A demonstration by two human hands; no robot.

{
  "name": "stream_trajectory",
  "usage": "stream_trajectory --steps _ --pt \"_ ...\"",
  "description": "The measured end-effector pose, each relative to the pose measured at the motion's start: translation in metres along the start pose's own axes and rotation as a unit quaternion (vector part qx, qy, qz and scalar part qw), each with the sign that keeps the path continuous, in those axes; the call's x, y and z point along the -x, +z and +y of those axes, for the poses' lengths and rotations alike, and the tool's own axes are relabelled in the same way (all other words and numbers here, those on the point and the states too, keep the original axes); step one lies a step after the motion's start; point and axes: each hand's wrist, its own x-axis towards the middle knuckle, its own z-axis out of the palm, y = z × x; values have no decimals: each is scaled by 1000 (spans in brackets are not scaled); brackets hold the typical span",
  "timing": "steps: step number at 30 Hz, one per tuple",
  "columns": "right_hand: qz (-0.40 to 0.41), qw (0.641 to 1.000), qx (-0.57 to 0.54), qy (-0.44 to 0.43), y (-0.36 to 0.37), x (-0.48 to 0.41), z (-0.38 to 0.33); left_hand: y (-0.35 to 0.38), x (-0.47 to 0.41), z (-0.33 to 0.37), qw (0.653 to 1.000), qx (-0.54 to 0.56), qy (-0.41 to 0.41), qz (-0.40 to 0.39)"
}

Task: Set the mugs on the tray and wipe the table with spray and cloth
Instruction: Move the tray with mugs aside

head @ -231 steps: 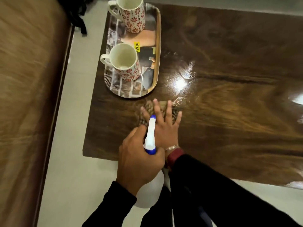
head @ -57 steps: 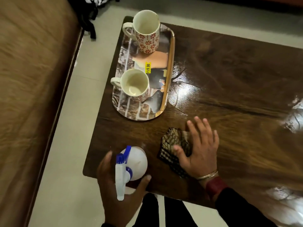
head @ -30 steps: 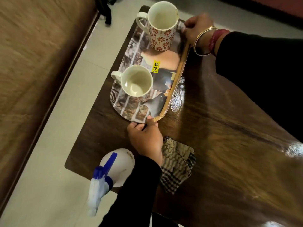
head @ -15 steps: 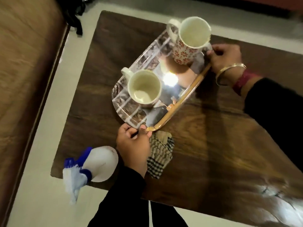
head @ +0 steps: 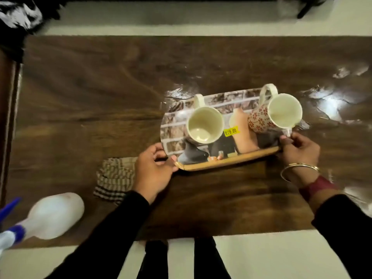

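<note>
Compared with half a second ago, the oval printed tray with the golden rim point(head: 227, 165) is now lying lengthwise across the middle of the dark glossy wooden tabletop point(head: 100, 93), no longer at an angle. It is carrying two cream mugs. The left mug with the cream inside point(head: 204, 127) is standing upright on the left part, and the right mug with the red flower pattern point(head: 275, 115) is standing on the right part; both handles are pointing away from the person. A small yellow price sticker point(head: 231, 131) is showing between them.

The left hand point(head: 154, 172) is closing its fingers point(head: 159, 150) around the left end of the tray, and the right hand point(head: 300, 150), with a gold bangle point(head: 300, 168) on the wrist, is gripping the right end near the flowered mug.

The brown checked cloth point(head: 114, 180) is lying crumpled on the tabletop just beside the left hand, partly hidden under it. The white plastic spray bottle with the blue trigger point(head: 50, 216) is lying on its side near the front left corner, apart from the cloth. Wet shiny patches point(head: 330, 103) are showing on the tabletop at the right.
</note>
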Motion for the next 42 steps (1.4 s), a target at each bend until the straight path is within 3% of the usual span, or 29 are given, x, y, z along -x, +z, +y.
stream_trajectory --steps 8,22,27,29,36,39,42 --pt "78 991 -88 57 -11 -22 43 44 -19 2 999 -37 15 -20" --pt "92 995 -20 28 -29 -36 39 75 -4 -22 1000 -16 -3 -21" --pt "208 976 -42 54 -17 -3 27 67 5 -27 999 -31 18 12" --pt "226 974 -26 16 -5 33 18 56 11 -30 998 -43 30 24" --pt "94 989 -5 -113 56 161 -17 4 45 -41 993 -45 99 50" --pt "-24 976 12 -216 93 206 -28 -32 67 -56 980 -38 145 134" --pt "-154 940 17 -304 133 243 -51 -80 91 -87 959 -37 131 247"
